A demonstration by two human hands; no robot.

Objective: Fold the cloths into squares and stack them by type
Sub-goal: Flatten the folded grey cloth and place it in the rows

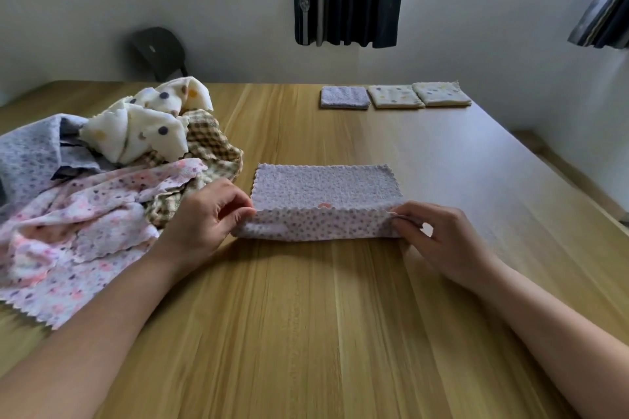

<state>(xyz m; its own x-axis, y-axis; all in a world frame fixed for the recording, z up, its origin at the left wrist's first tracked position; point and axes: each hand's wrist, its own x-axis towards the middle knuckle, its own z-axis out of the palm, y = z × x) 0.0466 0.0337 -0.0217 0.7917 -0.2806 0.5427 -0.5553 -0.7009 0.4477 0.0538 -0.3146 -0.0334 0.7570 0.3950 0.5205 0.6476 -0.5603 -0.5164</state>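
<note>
A lilac cloth with small dots (323, 194) lies in the middle of the wooden table (306, 316), its near edge lifted and turned over. My left hand (207, 218) pinches the cloth's near left corner. My right hand (439, 231) pinches its near right corner. At the far side lie three folded squares: a lilac one (344, 97) and two cream dotted ones (394, 96) (441, 93).
A heap of unfolded cloths sits at the left: a pink flowered cloth (78, 231), a grey-blue one (30, 153), a cream dotted one (146, 122) and a checked one (211, 143). A dark chair back (158, 51) stands behind the table. The table's right edge runs close to the wall.
</note>
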